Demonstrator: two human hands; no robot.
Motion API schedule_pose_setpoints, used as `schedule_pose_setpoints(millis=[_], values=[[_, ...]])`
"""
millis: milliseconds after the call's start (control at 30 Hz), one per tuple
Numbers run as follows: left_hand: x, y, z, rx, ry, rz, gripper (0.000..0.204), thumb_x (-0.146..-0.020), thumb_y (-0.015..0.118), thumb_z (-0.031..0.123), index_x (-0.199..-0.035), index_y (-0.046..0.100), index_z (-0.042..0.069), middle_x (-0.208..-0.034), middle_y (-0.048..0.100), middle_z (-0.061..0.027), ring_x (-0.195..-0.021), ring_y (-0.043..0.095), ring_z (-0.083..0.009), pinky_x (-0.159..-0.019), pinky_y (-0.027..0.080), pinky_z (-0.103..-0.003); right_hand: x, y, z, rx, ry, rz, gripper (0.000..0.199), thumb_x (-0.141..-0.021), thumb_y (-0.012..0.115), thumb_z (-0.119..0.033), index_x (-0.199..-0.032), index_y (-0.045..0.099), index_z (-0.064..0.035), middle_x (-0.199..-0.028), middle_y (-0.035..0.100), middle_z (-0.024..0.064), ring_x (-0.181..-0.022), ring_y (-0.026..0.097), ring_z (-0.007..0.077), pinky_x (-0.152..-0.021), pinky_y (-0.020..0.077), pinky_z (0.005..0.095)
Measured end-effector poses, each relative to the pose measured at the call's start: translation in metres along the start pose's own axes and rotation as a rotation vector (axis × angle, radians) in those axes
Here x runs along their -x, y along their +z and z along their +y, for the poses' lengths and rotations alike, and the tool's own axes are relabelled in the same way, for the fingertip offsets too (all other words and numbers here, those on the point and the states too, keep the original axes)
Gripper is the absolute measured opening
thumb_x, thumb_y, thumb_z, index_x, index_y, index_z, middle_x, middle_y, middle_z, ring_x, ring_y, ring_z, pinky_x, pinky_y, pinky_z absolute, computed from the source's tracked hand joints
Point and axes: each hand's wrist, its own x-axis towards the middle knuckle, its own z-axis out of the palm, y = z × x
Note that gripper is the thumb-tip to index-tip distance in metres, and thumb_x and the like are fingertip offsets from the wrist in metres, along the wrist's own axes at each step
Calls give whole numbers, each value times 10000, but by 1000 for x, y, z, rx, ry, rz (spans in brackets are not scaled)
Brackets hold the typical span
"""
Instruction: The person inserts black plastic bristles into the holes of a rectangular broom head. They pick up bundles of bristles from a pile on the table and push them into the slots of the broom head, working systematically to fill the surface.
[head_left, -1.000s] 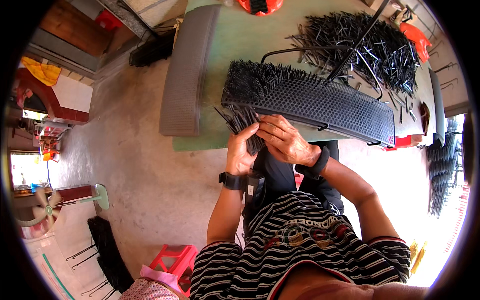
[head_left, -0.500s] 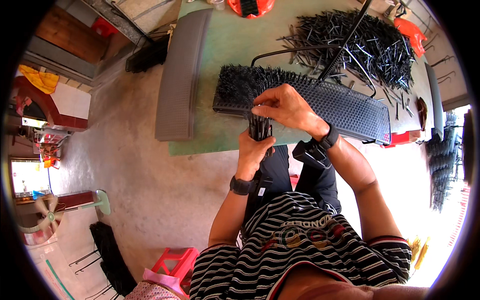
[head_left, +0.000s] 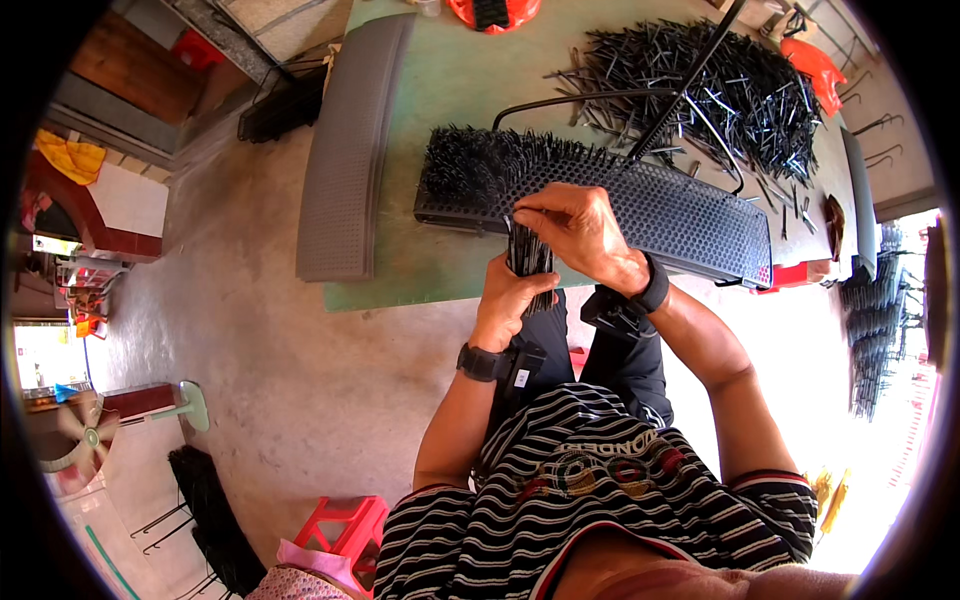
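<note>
My left hand (head_left: 503, 300) is wrapped round an upright bundle of thin black strips (head_left: 529, 252). Just over the top of this bundle, my right hand (head_left: 578, 228) is closed in a pinch; what sits between its fingertips is too small to make out. Both hands are at the near edge of a long black perforated panel (head_left: 655, 205). Dense black bristle-like strips (head_left: 470, 165) stand up from the panel's left part, while the holes on its right part are bare. A bent black metal frame (head_left: 600, 97) rises behind the panel.
A large heap of loose black strips (head_left: 715, 95) lies at the back right of the green table (head_left: 440, 70). Stacked grey perforated sheets (head_left: 350, 160) lie along its left edge. Orange-red bags (head_left: 812, 75) sit at the back. A red stool (head_left: 345, 530) stands on the floor behind left.
My right hand has shifted slightly down and turned, its fingertips still near the bundle's top. My left hand keeps its hold on the strips. The whole view has shifted a little.
</note>
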Motion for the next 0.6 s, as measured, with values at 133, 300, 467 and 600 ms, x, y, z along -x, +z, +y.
schedule_pose_setpoints(millis=[133,300,467,600], values=[[-5,-1,-3,-1,-52,5,241,-668,729,-38,-855,578,-33,-725,615,-85,-530,600,-186,-499,528,-306,0,-14,-1,-337,551,163,166,-873,618,-111,-920,632,47,-692,622,44,-551,582,79,-472,443,214],[-2,7,-4,272,-35,-6,250,-717,682,-52,-943,580,-20,-741,624,-96,-546,623,-210,-501,534,-328,30,-27,-3,62,-108,484,158,-779,604,84,-919,619,11,-810,637,119,-734,657,200,-632,528,250],[0,28,0,650,28,29,250,-756,643,-64,-995,592,-10,-846,652,-113,-695,657,-218,-552,549,-326,76,-19,27,328,-522,40,329,-653,724,1,-963,611,2,-1002,596,134,-898,633,300,-701,559,357],[-11,15,-14,535,43,141,185,-745,662,-61,-923,626,-26,-871,661,-109,-724,654,-189,-634,547,-277,78,-22,21,284,-425,-91,376,-659,754,-135,-973,609,13,-1046,590,149,-1009,589,332,-759,546,369]])
